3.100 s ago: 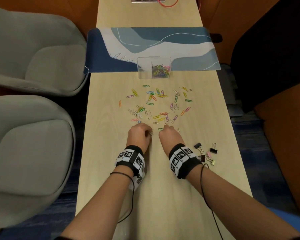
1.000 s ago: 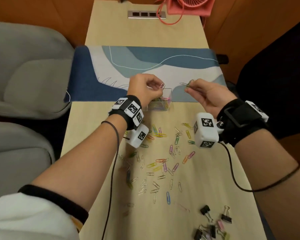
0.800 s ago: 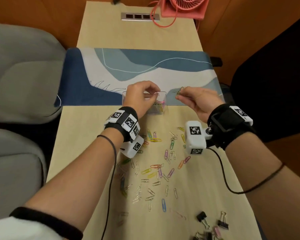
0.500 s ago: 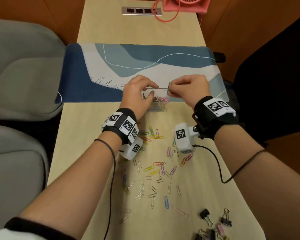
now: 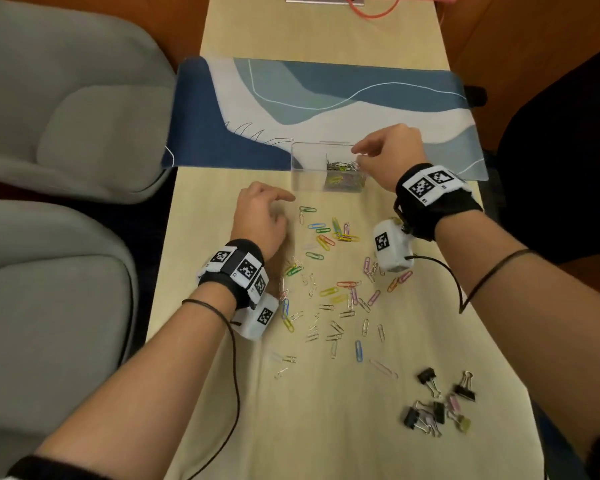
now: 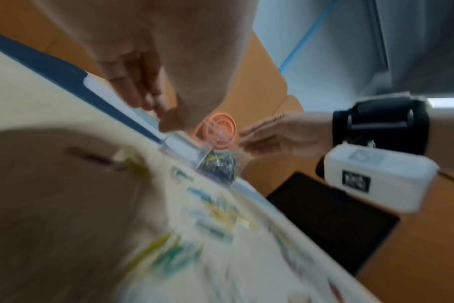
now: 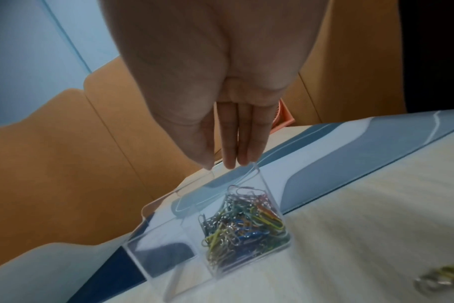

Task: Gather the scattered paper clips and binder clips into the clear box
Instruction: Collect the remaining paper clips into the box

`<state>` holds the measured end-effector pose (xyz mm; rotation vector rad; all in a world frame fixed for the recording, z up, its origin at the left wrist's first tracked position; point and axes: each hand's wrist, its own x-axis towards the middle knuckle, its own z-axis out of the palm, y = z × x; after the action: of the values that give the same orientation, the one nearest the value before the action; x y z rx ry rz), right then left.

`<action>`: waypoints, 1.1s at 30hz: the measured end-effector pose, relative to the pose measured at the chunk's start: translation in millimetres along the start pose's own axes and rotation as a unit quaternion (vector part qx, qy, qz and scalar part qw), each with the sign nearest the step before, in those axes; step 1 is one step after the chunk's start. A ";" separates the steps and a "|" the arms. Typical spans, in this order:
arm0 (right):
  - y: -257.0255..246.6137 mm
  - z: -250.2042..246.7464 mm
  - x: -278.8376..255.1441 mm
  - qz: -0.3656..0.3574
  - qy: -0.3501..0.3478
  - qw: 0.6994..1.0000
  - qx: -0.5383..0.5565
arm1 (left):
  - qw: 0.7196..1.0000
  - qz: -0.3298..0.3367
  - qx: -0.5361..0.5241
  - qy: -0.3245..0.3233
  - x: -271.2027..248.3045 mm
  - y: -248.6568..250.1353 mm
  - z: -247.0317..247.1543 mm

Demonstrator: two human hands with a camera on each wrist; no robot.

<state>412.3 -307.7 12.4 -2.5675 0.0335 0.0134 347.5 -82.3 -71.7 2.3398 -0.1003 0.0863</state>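
- While the right hand (image 5: 392, 150) hangs over the clear box (image 5: 305, 176) in the head view, fingers loosely bent and apparently empty, the left hand (image 5: 260, 216) sits relaxed above the table (image 5: 326, 445); paper clips (image 5: 336, 299) lie scattered, binder clips (image 5: 437, 403) clustered near right.
- Blurred by motion, the left wrist view shows the left hand's fingers (image 6: 135, 82) loose, holding nothing I can make out.
- Right wrist view: straight fingers (image 7: 241, 139) above the box rim, clips heaped in one compartment.
- Likely light, thin, slippery wire: pinch each clip edgewise or rake several together; binder clips by their folded handles.
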 end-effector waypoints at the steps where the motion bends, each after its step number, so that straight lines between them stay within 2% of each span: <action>1: -0.3 -0.8 -8.8 -0.006 0.004 1.000 -0.008 | 0.999 -0.006 0.025 -0.022 -11.8 -5.9 -1.0; 4: 3.6 0.4 -48.8 0.004 0.004 1.000 -0.029 | 0.994 0.012 0.089 -0.061 -48.3 -19.9 -6.8; 6: 11.4 5.8 -85.6 0.046 -0.056 0.996 -0.059 | 0.987 0.031 0.127 -0.097 -72.5 -24.0 -11.4; 8: 20.3 13.9 -126.2 0.102 -0.126 0.981 -0.108 | 0.980 0.040 0.148 -0.129 -96.9 -23.3 -14.5; 11: 28.0 25.3 -185.9 0.185 -0.187 0.950 -0.166 | 0.971 0.033 0.188 -0.145 -132.4 -16.2 -16.0; 13: 27.8 33.2 -218.7 0.225 -0.232 0.927 -0.190 | 0.967 0.021 0.210 -0.144 -153.0 -10.2 -15.1; 15: 27.5 43.2 -240.9 0.244 -0.254 0.917 -0.186 | 0.962 0.025 0.228 -0.149 -171.3 -3.5 -12.0; 18: 26.0 58.1 -254.8 0.231 -0.226 0.933 -0.158 | 0.956 0.027 0.242 -0.162 -192.5 6.6 -3.7; 21: 16.3 71.6 -258.2 0.213 -0.145 0.966 -0.035 | 0.962 0.029 0.228 -0.146 -207.6 16.1 5.5; 23: 11.6 73.9 -259.0 0.202 -0.110 0.973 0.035 | 0.973 0.029 0.191 -0.123 -212.9 20.0 6.7; 26: 16.4 68.2 -264.8 0.186 -0.089 0.978 0.008 | 0.984 -0.029 0.149 -0.090 -219.0 18.9 -2.1; 29: 24.9 67.8 -278.1 0.197 -0.123 0.971 -0.049 | 0.985 -0.099 0.106 -0.092 -232.2 13.3 -8.7; 33: 17.3 86.1 -280.4 0.174 -0.116 0.978 -0.001 | 0.989 -0.107 0.049 -0.089 -231.3 21.6 -2.1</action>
<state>131.3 -269.6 -64.6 -2.5123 0.3936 0.4437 115.2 -85.2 -76.4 2.4379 0.0693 -0.2292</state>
